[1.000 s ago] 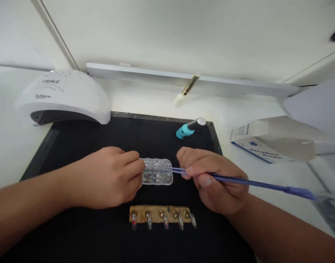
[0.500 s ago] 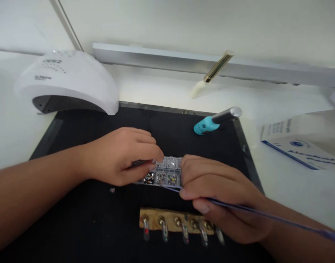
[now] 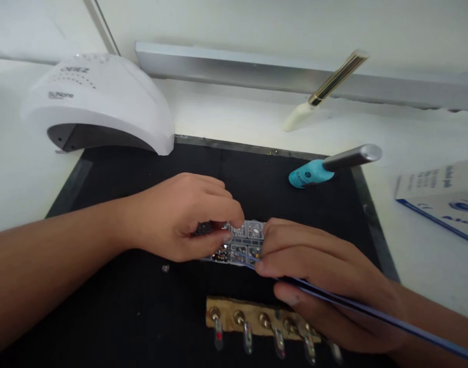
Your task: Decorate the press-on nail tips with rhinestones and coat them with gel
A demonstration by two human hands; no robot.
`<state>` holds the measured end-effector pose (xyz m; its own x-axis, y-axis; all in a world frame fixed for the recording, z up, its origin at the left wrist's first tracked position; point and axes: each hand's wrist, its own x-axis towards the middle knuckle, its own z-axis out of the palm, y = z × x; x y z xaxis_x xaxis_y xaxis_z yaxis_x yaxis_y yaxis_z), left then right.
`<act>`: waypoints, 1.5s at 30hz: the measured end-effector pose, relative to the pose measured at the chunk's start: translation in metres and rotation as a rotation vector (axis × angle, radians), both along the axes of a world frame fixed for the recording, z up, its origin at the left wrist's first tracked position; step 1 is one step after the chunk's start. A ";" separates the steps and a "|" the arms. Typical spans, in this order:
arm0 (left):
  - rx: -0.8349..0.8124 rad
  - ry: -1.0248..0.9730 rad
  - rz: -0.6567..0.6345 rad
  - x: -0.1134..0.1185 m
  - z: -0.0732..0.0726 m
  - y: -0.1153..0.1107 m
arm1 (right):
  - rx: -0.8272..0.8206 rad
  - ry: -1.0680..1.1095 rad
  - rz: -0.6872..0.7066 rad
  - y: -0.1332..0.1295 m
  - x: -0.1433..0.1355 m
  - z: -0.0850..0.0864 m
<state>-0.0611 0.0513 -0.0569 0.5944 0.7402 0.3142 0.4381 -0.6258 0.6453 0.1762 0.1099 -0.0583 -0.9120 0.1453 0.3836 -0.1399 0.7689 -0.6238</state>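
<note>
A small clear compartment case of rhinestones (image 3: pixel 239 241) lies on the black mat, both its ends partly covered by my hands. My left hand (image 3: pixel 186 217) is curled over the case's left part, with thumb and forefinger gripping it. In my right hand (image 3: pixel 322 278) are thin blue-purple tweezers (image 3: pixel 345 301), slanting down to the left. Their slightly parted tips are over a lower compartment of mixed stones. The right fingers also rest at the case's right end. Below the case, a gold-coloured strip (image 3: pixel 253 321) carries several clear nail tips (image 3: pixel 279 343) with coloured stones on them.
A white nail lamp (image 3: pixel 115 102) stands at the back left of the black mat (image 3: pixel 115 179). A turquoise bottle (image 3: pixel 310 174) with a silver cap is at the right rear, a cream bottle (image 3: pixel 299 116) with a gold cap behind it. A white-and-blue box (image 3: pixel 441 197) sits at the far right.
My view has shifted, so most things appear further right. The tweezers' tips have moved up from the case's front edge to over a lower compartment. My left hand keeps its curled grip.
</note>
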 end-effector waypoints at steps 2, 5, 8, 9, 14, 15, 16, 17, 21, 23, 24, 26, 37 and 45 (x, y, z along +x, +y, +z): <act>0.014 -0.008 -0.004 -0.001 0.000 0.001 | 0.030 0.026 0.006 0.000 0.000 -0.002; 0.020 -0.013 -0.007 -0.002 -0.001 0.001 | 0.069 0.007 0.014 0.000 0.001 -0.001; -0.012 -0.027 0.005 -0.003 -0.003 0.002 | 0.082 -0.031 0.035 0.000 0.002 0.001; -0.026 -0.036 0.007 -0.004 -0.003 0.002 | 0.081 -0.018 0.040 0.000 0.003 0.002; -0.083 -0.059 0.013 -0.005 -0.003 0.002 | 0.042 -0.010 -0.044 -0.002 0.008 0.006; -0.088 -0.060 0.016 -0.005 -0.003 0.002 | 0.028 -0.016 -0.053 -0.002 0.009 0.007; -0.091 -0.059 0.017 -0.005 -0.003 0.002 | 0.015 -0.013 -0.055 -0.002 0.009 0.006; -0.092 -0.057 0.018 -0.005 -0.003 0.002 | 0.007 -0.009 -0.054 -0.001 0.009 0.006; -0.087 -0.050 0.010 -0.006 -0.003 0.003 | 0.019 0.020 0.000 0.002 0.004 0.002; -0.085 -0.049 0.004 -0.006 -0.003 0.003 | 0.024 0.019 -0.001 0.003 0.003 0.000; -0.084 -0.048 0.000 -0.006 -0.003 0.003 | 0.018 0.023 -0.012 0.003 0.003 0.000; -0.081 -0.051 -0.013 -0.006 -0.003 0.004 | -0.011 0.018 -0.054 0.003 0.005 0.000; -0.094 -0.035 -0.027 -0.005 -0.002 0.003 | -0.125 0.040 -0.018 0.002 0.004 0.003; -0.103 -0.018 -0.015 -0.005 0.000 0.004 | -0.009 0.087 0.050 0.003 0.002 -0.004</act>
<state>-0.0662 0.0550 -0.0565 0.6011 0.7599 0.2476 0.4168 -0.5624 0.7141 0.1783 0.1133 -0.0622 -0.8815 0.1041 0.4605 -0.2320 0.7539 -0.6146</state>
